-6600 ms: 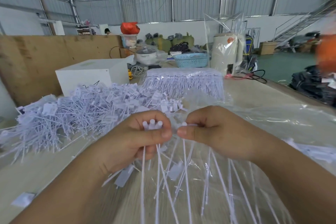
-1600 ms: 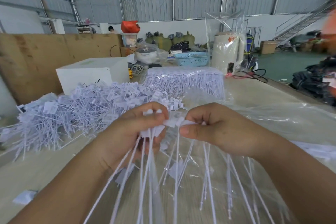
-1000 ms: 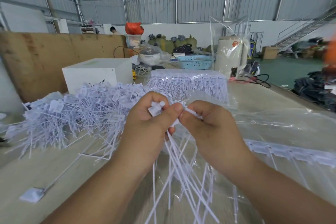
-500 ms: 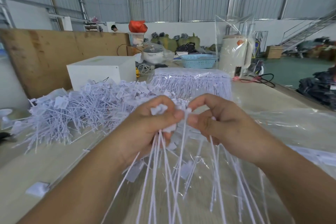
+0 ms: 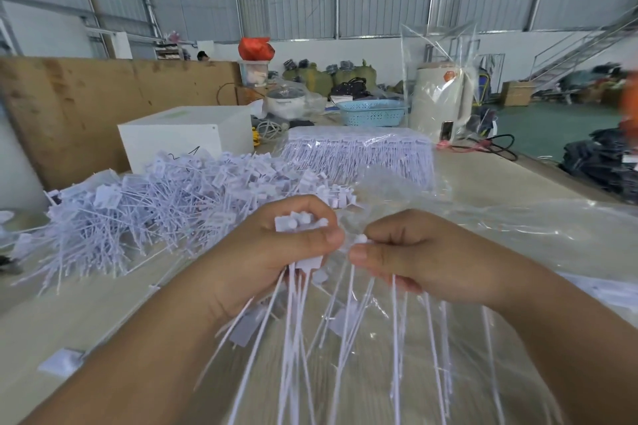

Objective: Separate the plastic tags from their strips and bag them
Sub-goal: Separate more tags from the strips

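From the head camera, the person's left hand (image 5: 272, 252) is curling tight around a small bunch of white plastic tags (image 5: 300, 222), the flat heads poking up above the thumb and the long thin tails (image 5: 293, 338) hanging down towards the table (image 5: 86, 314). Just beside it, the right hand (image 5: 414, 252) is pinching the round end of another tag (image 5: 360, 239) between thumb and forefinger, with more tails trailing down below the curled fingers. The two hands are sitting close together, thumbs nearly meeting, held up over a clear plastic bag (image 5: 500, 228) that is lying spread across the tabletop under and beyond them.

To the left, a big loose heap of tags (image 5: 155, 203) is piling across the table, tails sticking out in all directions. Behind the hands, a neat block of tags on their strips (image 5: 359, 152) is sitting wrapped in clear film. A single flat tag head (image 5: 62, 360) is lying on its own near the left forearm.

Further back, a white box (image 5: 186, 131) is standing behind the heap, with a blue basket (image 5: 374, 112) and a cream-coloured kettle (image 5: 442, 103) inside a clear bag beyond it. A brown board (image 5: 86, 103) is leaning along the left side
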Demonstrator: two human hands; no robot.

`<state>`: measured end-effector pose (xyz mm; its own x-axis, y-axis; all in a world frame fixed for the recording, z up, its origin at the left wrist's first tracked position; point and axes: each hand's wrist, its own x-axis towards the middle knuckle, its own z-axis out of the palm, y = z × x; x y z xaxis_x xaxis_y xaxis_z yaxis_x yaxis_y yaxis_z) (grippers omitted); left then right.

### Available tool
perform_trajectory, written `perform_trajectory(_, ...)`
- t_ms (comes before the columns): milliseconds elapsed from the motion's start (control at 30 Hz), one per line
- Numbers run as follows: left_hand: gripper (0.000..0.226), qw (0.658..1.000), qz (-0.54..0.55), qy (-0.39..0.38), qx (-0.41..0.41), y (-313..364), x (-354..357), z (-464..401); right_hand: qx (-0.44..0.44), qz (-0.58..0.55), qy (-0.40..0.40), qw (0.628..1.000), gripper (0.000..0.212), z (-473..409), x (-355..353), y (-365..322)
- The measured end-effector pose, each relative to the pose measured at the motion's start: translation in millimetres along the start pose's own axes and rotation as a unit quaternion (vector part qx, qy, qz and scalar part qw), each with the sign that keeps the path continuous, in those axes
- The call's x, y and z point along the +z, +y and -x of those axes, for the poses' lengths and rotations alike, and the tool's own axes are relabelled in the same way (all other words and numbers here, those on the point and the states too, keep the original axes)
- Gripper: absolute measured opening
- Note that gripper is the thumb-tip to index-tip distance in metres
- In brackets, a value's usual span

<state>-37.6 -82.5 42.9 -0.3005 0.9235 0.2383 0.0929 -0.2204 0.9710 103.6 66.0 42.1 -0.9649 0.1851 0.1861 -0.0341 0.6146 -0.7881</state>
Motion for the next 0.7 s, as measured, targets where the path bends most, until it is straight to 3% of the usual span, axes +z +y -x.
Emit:
perform_trajectory(233, 0.017, 0.980, 0.017, 0.179, 0.091, -6, 18, -9, -0.033, -0.010, 0.212, 0.977, 0.052, -14, 25, -8)
perform_trajectory(367, 0.022, 0.953, 0.036, 0.289, 0.081, -3, -2, -7, 0.004, -0.062, 0.342, 0.938, 0.055, -14, 11, -15)
perform_trajectory(400, 0.020, 0.952, 0.076, 0.286, 0.076, -1, -9, -7, -0.005, -0.076, 0.328, 0.942, 0.056, -10, 4, -14)
perform_trajectory(467, 0.016, 0.963, 0.129, 0.231, 0.055, 2, -17, -7, -0.025, -0.086, 0.224, 0.971, 0.048, -3, 1, -9)
perform_trajectory(567, 0.007, 0.994, 0.078, 0.073, 0.011, -2, -10, -4, -0.035, -0.105, 0.083, 0.990, 0.031, -5, 10, -1)
perform_trajectory(633, 0.011, 0.998, 0.055, -0.020, -0.005, -5, -3, -1, -0.047, -0.100, 0.052, 0.992, 0.033, -8, 10, 0)
perform_trajectory(700, 0.023, 0.997, 0.054, -0.059, -0.017, -3, 0, 1, -0.048, -0.095, 0.044, 0.993, 0.036, -7, 7, 1)
